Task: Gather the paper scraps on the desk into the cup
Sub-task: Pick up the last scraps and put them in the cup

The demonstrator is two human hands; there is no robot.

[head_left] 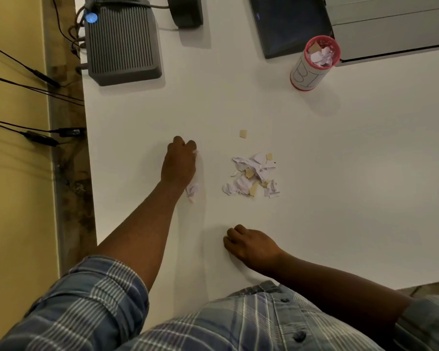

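A pile of white and tan paper scraps [252,176] lies in the middle of the white desk [340,186]. One tan scrap [243,133] sits alone just beyond the pile. My left hand [180,163] is curled on the desk left of the pile, closed on white paper scraps [192,191] that stick out under its heel and at the fingertips. My right hand [251,245] rests on the desk nearer to me, fingers curled under; nothing shows in it. The cup [312,64], white with a red rim, stands at the back right and holds several scraps.
A dark ribbed box [123,41] with cables stands at the back left by the desk's left edge. A dark round base [185,11], a black tablet [289,24] and a grey printer [395,29] line the back, close to the cup.
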